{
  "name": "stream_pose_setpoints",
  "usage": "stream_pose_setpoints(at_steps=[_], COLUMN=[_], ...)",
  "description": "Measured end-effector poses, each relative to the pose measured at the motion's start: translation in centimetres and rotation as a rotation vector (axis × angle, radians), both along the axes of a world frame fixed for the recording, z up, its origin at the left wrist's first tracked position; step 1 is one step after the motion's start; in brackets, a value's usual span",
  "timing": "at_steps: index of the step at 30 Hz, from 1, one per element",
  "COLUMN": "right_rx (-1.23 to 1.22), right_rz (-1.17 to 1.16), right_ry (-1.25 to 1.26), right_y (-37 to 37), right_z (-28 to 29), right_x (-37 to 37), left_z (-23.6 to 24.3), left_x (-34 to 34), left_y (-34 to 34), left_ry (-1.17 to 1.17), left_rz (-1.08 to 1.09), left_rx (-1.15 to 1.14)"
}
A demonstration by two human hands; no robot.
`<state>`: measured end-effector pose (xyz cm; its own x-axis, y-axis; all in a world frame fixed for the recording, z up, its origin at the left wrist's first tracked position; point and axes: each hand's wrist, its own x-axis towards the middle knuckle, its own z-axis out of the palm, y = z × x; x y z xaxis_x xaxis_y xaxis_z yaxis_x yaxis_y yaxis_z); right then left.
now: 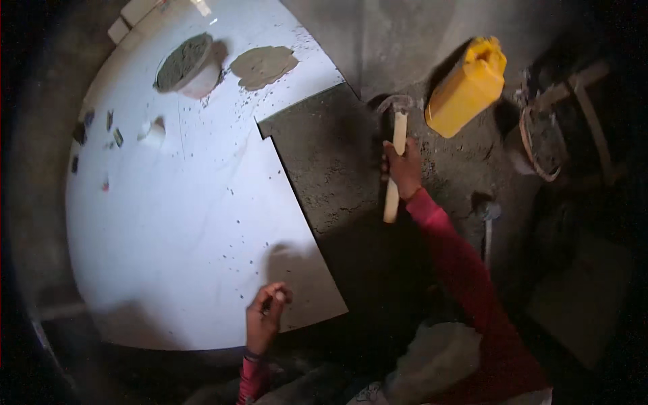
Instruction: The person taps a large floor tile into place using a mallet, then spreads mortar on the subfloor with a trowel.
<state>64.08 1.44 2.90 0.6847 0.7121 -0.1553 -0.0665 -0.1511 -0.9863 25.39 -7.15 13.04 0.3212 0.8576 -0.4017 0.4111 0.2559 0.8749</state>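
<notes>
Where the floor runs pale at the left, laid white tiles (175,223), speckled with grey spatter, with a few small dark scraps (94,131) scattered near their left rim. Far on that white surface, a white bucket of grey mortar (185,64), and just to its right a flat blob of mortar (263,65) dropped straight on the tile. Near the middle, a small white piece (154,131) lying alone. At the near edge of the tiles, left hand (264,317), red cuff at the wrist, fingers curled and pressed together around a small pale object (279,295), resting on or just above the tile corner; cannot tell which. Right of the tile edge, a bare grey mortar bed (331,162) in a stepped shape. Over its right side, right hand (403,169), grip wrapped tight around the pale wooden handle of a hammer (395,162), handle pointing far, dark head at the far end. Further right, a yellow jerrycan (469,84) tilted on the rough ground, then a mortar-caked pan (540,142) in shadow.
</notes>
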Motion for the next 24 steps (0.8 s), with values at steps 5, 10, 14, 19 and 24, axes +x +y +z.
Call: stream_pose_setpoints(at_steps=[5, 10, 14, 19, 24], right_rx=[0.177, 0.499, 0.512, 0.305, 0.486], right_rz=[-0.212, -0.697, -0.871, -0.748, -1.066], right_ry=[0.701, 0.757, 0.895, 0.631, 0.452], right_y=[5.5, 12.3, 16.1, 17.8, 17.5], right_z=[-2.5, -1.3, -0.7, -3.2, -4.0], right_x=[-1.4, -4.8, -5.8, -6.1, -6.9], left_z=[2.5, 5.5, 9.0, 10.0, 9.1], left_x=[-4.2, -10.5, -14.2, -12.9, -6.8], left_y=[-4.2, -6.9, -7.5, -8.8, -6.5], left_ry=[0.253, 0.598, -0.295, 0.201, 0.381], left_rz=[0.012, -0.311, 0.087, 0.163, -0.231], left_rx=[-0.221, -0.047, -0.635, -0.387, -0.025])
